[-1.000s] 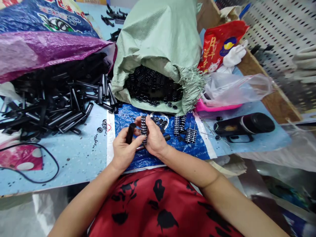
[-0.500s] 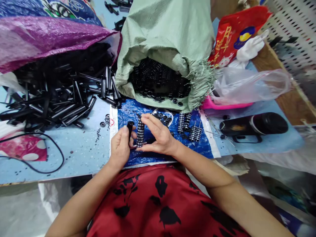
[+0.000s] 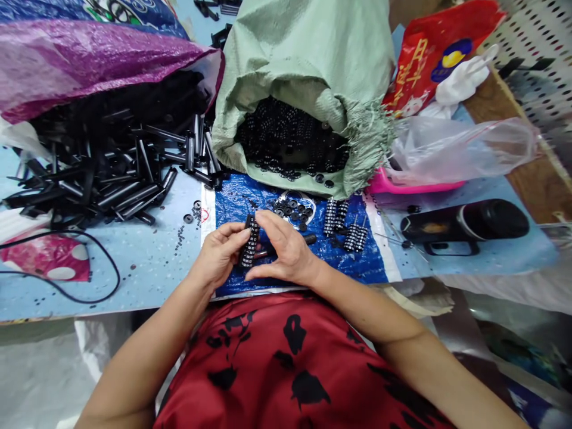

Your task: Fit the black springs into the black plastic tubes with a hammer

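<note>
My left hand pinches a narrow black stack of number wheels, marked with rows of white digits. The stack leans slightly. Around its right side, my right hand has thumb and fingers spread apart, the fingertips by the upper end and the thumb just below the lower end. The black casing seen earlier in the left hand is hard to make out now. Several finished-looking number-wheel rolls lie to the right on a blue plastic sheet. Loose black discs lie beyond my hands.
A green woven sack gapes open ahead, full of black number wheels. Black plastic casings spill from a purple-lined bag at left. On the right are a black flask, a pink tray and a red bag.
The stack, earlier upright between my right thumb and fingers, is now tilted and pinched by my left hand. My left hand has closed in against it. The view has shifted slightly.
</note>
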The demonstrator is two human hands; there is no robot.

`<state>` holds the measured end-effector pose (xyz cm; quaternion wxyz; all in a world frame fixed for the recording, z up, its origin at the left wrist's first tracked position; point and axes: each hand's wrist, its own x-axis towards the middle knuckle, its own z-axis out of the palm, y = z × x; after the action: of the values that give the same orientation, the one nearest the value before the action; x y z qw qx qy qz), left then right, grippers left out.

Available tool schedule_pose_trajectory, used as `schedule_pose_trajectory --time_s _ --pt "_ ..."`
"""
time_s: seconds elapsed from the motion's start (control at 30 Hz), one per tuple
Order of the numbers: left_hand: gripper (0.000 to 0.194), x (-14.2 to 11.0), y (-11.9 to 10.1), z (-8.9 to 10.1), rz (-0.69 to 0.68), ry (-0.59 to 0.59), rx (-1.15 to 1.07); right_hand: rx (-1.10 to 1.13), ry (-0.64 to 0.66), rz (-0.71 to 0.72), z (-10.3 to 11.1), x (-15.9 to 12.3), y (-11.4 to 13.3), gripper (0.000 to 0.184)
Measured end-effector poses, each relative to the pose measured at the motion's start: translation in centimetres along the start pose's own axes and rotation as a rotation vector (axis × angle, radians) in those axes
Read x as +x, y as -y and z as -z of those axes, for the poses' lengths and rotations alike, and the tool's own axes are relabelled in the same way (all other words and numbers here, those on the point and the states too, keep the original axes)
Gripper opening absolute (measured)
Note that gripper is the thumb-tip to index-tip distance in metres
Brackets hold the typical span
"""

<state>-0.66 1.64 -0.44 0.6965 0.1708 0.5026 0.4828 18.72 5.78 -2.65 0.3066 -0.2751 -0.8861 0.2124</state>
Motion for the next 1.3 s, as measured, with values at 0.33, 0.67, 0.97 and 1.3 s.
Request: schedule_pose_trajectory --time_s 0.33,0.67,0.97,1.3 --pt "0.028 1.6 -2.0 7.4 -0.506 -0.189 1.167 -0.286 0.040 -0.023 1.7 -4.2 -0.2 0.017" --pt "0.037 2.9 -2.9 7.9 -0.279 -0.029 1.119 -0.270 0.064 -0.131 1.6 -1.4 -0.2 0.030" --pt "0.032 3.7 -3.6 6.7 -0.255 0.001 1.213 -0.223 0.206 0.114 0.2 -2.0 1.6 0.027" --pt "0.042 -4.6 -11.0 14.0 -0.224 0.075 1.463 -0.265 0.095 0.025 0.9 -2.8 -1.3 0.022"
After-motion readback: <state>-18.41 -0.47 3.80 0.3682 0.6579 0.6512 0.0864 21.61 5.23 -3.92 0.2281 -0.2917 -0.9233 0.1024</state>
